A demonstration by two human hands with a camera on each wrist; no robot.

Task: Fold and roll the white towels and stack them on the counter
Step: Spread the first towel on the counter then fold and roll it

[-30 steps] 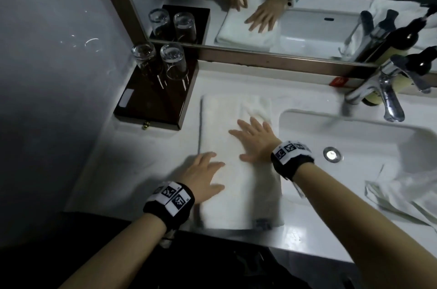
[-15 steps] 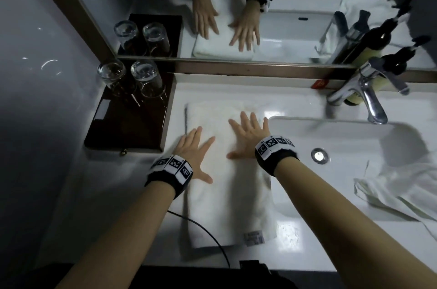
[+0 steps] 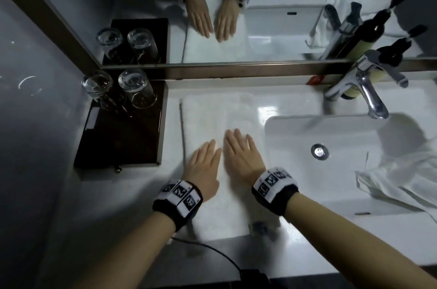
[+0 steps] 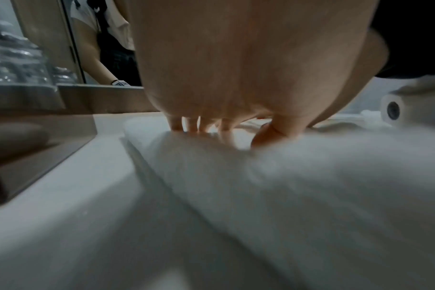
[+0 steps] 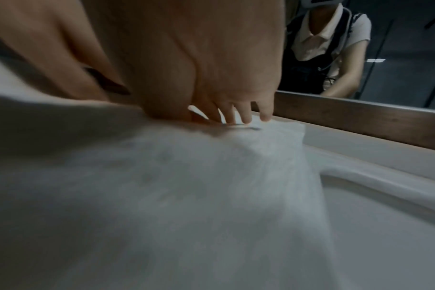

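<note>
A white towel (image 3: 212, 118), folded into a long strip, lies on the white counter (image 3: 132, 194) between the dark tray and the sink, running from the mirror to the front edge. My left hand (image 3: 204, 165) and right hand (image 3: 241, 151) lie flat side by side on its middle, fingers straight and pointing at the mirror. In the left wrist view the fingers (image 4: 189, 125) press on the towel (image 4: 311, 186). The right wrist view shows the fingers (image 5: 243, 113) flat on the towel (image 5: 186, 186). A second white towel (image 3: 402, 177) hangs crumpled over the sink's right side.
A dark wooden tray (image 3: 118, 137) with two upturned glasses (image 3: 137, 90) stands left of the towel. The sink basin (image 3: 331, 137) and chrome faucet (image 3: 366, 90) are to the right, with dark pump bottles behind. The mirror (image 3: 236, 28) runs along the back. A black cable (image 3: 212, 248) crosses the front edge.
Both hands have slid back along the towel toward the front edge and drawn together, fingers now closed up side by side. The towel lies flatter.
</note>
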